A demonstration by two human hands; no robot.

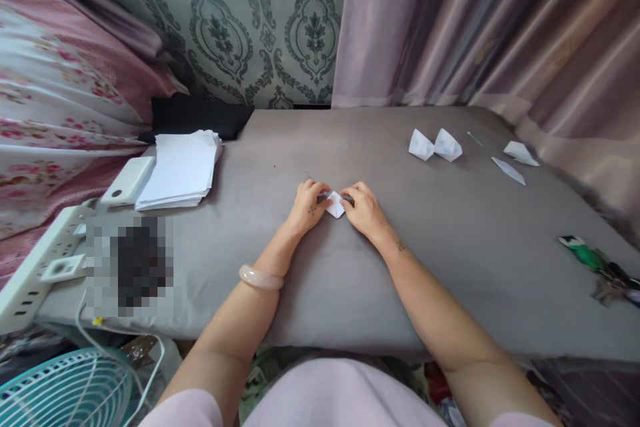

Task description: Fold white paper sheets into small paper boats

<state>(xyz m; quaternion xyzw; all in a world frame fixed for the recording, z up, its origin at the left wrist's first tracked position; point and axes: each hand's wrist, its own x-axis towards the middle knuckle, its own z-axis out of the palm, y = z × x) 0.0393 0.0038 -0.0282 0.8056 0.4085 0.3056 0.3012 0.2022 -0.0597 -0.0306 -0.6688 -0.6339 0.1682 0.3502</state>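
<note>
A small folded piece of white paper [335, 205], roughly diamond-shaped, lies on the grey-covered table between my hands. My left hand [309, 205] pinches its left corner between thumb and fingers. On the opposite side, my right hand [364, 208] has thumb and fingers closed on the right corner. Both wrists rest low, close to the cloth. A pale bangle [261, 278] circles my left forearm.
Two folded paper shapes [421, 145] stand at the back right, with flatter folded papers [521, 153] beyond them. At the left are a stack of white sheets [177, 170], a white box [129, 181] and a power strip [30, 280]. Keys with a green tag [585, 255] lie far right.
</note>
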